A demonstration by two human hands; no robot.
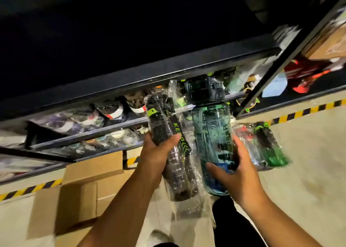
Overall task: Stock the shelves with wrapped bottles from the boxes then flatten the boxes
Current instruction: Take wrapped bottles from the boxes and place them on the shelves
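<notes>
Single head-worn wide-angle view, tilted and close in.
Looked forward and down from the wearer's head, rolled off level, with the shelf rack [149, 74] slanting across the upper half, the left hand [157, 151] and right hand [237, 173] near at lower centre, cardboard boxes [89, 190] low left, floor [309, 143] at right; blurred toward the edges.

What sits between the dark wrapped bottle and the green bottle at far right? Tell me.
The large teal bottle, gripped by the right hand, separates the dark wrapped bottle from the green bottle, in the head view.
</notes>
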